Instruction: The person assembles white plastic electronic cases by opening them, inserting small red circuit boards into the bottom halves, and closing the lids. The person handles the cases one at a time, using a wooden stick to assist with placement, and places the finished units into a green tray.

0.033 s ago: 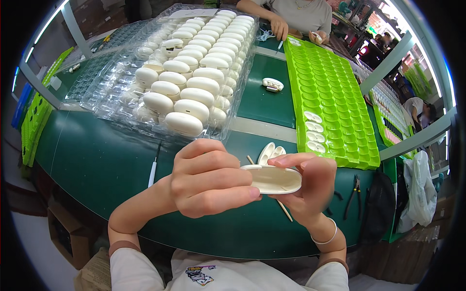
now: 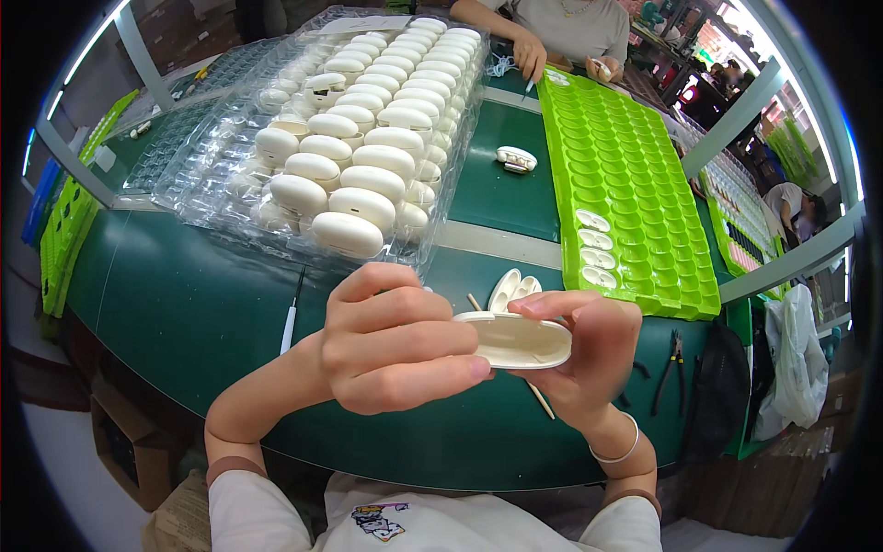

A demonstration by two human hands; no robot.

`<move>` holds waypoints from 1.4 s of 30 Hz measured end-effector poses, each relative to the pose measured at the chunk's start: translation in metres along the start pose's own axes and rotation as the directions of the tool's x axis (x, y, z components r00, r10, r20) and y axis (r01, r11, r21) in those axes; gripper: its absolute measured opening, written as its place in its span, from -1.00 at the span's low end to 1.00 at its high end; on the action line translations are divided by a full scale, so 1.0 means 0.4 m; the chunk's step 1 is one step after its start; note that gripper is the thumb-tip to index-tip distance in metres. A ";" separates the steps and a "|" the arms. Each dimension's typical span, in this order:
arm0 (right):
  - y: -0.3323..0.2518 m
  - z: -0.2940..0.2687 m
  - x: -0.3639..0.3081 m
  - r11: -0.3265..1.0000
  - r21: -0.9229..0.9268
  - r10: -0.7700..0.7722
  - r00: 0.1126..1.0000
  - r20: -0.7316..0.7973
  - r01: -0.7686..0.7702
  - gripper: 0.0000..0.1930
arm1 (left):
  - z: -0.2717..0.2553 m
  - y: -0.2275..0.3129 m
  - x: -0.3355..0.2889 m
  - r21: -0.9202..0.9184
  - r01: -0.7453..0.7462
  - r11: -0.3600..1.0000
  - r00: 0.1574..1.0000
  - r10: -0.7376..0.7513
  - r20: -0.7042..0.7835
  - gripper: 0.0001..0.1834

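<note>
Between my two hands is a hollow, oval cream-white plastic case shell (image 2: 529,342), its open side facing me. My right hand (image 2: 598,345) pinches its right end, thumb and fingers on opposite edges. My left hand (image 2: 395,340) is closed at the left end, its curled fingers covering that part of the shell. A small white bit shows by the left index finger; I cannot make out what it is. Just behind the shell, an opened white case (image 2: 513,290) with an inner insert lies on the green table. A thin wooden stick (image 2: 540,401) lies partly hidden under my right hand.
Stacked clear trays of white cases (image 2: 354,207) stand at the back left. A green moulded tray (image 2: 635,193) on the right holds several white inserts. A screwdriver (image 2: 291,317), pliers (image 2: 676,368) and another case (image 2: 517,159) lie around. Opposite, a person's hand (image 2: 530,57) holds a thin tool.
My left hand has shifted very slightly to the left along the shell. The shell and my right hand stay almost where they were.
</note>
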State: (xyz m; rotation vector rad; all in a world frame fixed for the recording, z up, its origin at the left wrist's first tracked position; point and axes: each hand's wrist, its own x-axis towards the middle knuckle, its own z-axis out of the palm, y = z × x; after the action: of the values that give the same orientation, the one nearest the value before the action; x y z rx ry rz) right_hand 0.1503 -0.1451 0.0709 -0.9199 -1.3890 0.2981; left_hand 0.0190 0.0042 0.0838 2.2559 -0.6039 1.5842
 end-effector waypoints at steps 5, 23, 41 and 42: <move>-0.009 0.002 -0.002 0.999 -0.031 -0.024 1.000 -0.008 0.024 -0.39 | -0.013 0.010 -0.004 0.149 -0.058 0.987 0.995 0.045 0.085 -0.54; -0.009 0.002 -0.003 0.993 -0.105 -0.064 0.997 -0.032 0.061 -0.41 | -0.030 0.001 0.021 -0.071 0.218 0.973 0.973 -0.211 0.090 -0.64; -0.014 0.005 -0.006 0.970 -0.220 0.113 0.993 0.021 -0.105 -0.34 | -0.035 0.005 0.039 0.112 0.375 0.920 0.895 -0.391 0.215 -0.68; -0.011 0.012 -0.007 0.970 -0.210 0.125 0.992 0.009 -0.120 -0.34 | -0.034 0.007 0.048 0.100 0.376 0.921 0.893 -0.389 0.225 -0.69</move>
State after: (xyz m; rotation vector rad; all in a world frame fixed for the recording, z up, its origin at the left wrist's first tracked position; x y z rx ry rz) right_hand 0.1439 -0.1480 0.0715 -1.1826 -1.4044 0.2586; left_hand 0.0124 0.0054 0.1064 2.4393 -0.1522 1.1574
